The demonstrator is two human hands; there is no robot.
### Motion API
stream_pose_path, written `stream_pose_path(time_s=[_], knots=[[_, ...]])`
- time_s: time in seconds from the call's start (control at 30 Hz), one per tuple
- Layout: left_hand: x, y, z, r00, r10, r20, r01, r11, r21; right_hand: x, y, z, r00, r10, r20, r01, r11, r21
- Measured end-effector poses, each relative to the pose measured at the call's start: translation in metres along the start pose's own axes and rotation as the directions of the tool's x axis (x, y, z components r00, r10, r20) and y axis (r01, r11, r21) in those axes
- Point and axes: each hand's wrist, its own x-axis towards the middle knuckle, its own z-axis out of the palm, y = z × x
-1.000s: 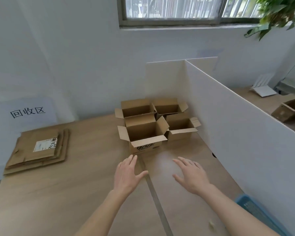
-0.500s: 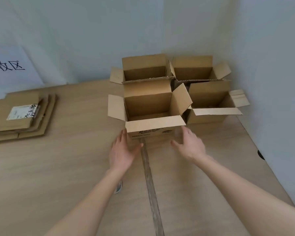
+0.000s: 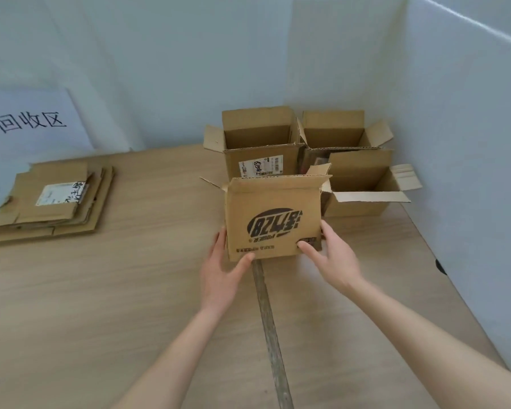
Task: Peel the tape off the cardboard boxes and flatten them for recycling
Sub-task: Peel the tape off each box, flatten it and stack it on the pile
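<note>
A brown cardboard box (image 3: 273, 214) with a black printed logo is held between my hands, lifted and tipped so its printed face looks at me, flaps open at the top. My left hand (image 3: 223, 271) grips its lower left corner, thumb on the front face. My right hand (image 3: 334, 259) grips the lower right corner, thumb on the front. Behind it stand three more open boxes: one with a white shipping label (image 3: 258, 149), one at the back right (image 3: 337, 131), one at the right (image 3: 363, 184).
A stack of flattened cardboard (image 3: 52, 202) lies at the left of the wooden table (image 3: 130, 305), under a white sign (image 3: 30, 122) with black characters. White partition walls (image 3: 460, 160) close the right side and back. A dark seam (image 3: 270, 329) runs down the tabletop.
Both hands reached forward and took hold of the nearest box. They have pulled it towards me and tipped it up, so its printed front now faces the camera.
</note>
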Motion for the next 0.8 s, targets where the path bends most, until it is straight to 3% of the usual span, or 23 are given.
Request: stream_pose_path(time_s=[0.1, 0.37, 0.53, 0.6, 0.67, 0.8], knots=[[-0.026, 0.019, -0.024, 0.999, 0.012, 0.045, -0.009, 0.997, -0.075, -0.033, -0.026, -0.020, 1.000, -0.006, -0.004, 0.006, 1.000, 0.015], [-0.084, 0.104, -0.103, 0.966, 0.219, 0.141, -0.168, 0.938, -0.304, -0.129, -0.107, -0.081, 0.999, -0.018, -0.039, 0.017, 1.000, -0.013], [-0.108, 0.153, -0.159, 0.972, 0.229, 0.059, -0.193, 0.911, -0.365, -0.176, -0.162, -0.118, 0.996, -0.061, -0.064, 0.053, 0.990, -0.128], [-0.116, 0.173, -0.184, 0.980, 0.197, 0.014, -0.177, 0.908, -0.380, -0.192, -0.186, -0.130, 0.985, -0.089, -0.148, 0.054, 0.973, -0.226], [-0.125, 0.190, -0.209, 0.990, 0.138, -0.018, -0.133, 0.908, -0.397, -0.211, -0.210, -0.137, 0.960, -0.201, -0.196, 0.115, 0.918, -0.380], [-0.144, 0.222, -0.242, 0.999, 0.013, -0.046, -0.033, 0.888, -0.459, -0.248, -0.257, -0.129, 0.847, -0.531, -0.015, 0.371, 0.611, -0.700]])
